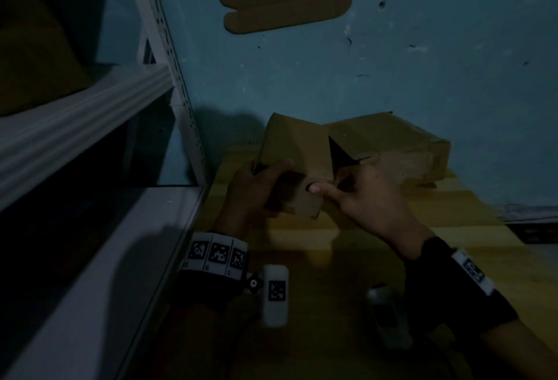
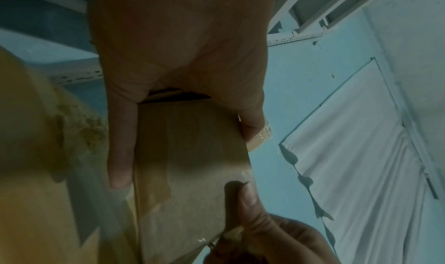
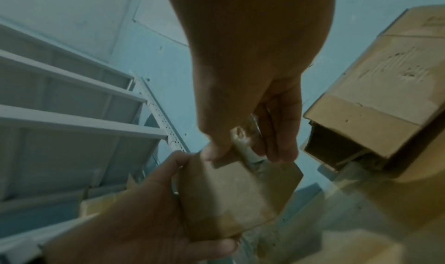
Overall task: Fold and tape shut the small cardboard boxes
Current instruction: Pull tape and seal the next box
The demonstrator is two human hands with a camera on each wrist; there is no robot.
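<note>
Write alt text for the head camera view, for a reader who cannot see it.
In dim light, two hands hold a small cardboard box above a yellow table: the left hand grips its side, the right hand presses a thumb on it. Larger cardboard boxes sit behind, against a blue wall; a grey metal shelf stands left.

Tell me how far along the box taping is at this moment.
Mid-job. The left hand grips a small brown cardboard box already folded closed, with one brown tape strip on a face. The right hand presses its thumb on the box while pinching clear tape at its edge. That strip is not yet smoothed down. Bigger cardboard boxes behind look untaped, one with an open end.
</note>
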